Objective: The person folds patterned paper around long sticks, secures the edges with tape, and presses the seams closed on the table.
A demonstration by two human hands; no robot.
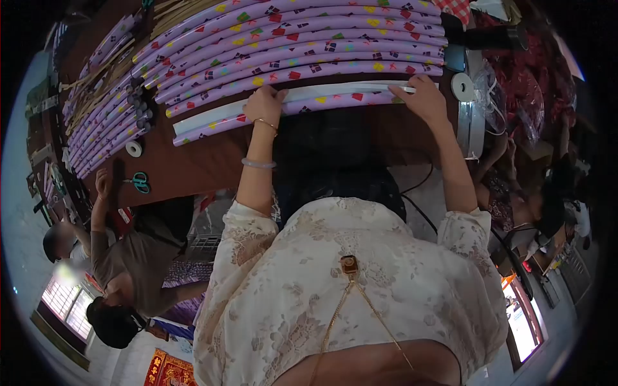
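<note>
A roll of purple wrapping paper (222, 126), printed with small colourful shapes, lies along the near edge of the brown table (168, 168). A white strip of its paper (341, 89) shows along the far side. My left hand (264, 104) is closed on the white edge and roll, left of the middle. Toward the right end my right hand (423, 101) pinches the white edge between thumb and fingers. Several similar purple rolls (302, 48) lie side by side just beyond my hands.
A white tape roll (461, 87) sits by the metal edge (472, 125) at right. Another tape roll (133, 148) and teal scissors (140, 183) lie at left, near stacked rolls (106, 132). A co-worker (138, 257) is at left, with a hand near the table edge.
</note>
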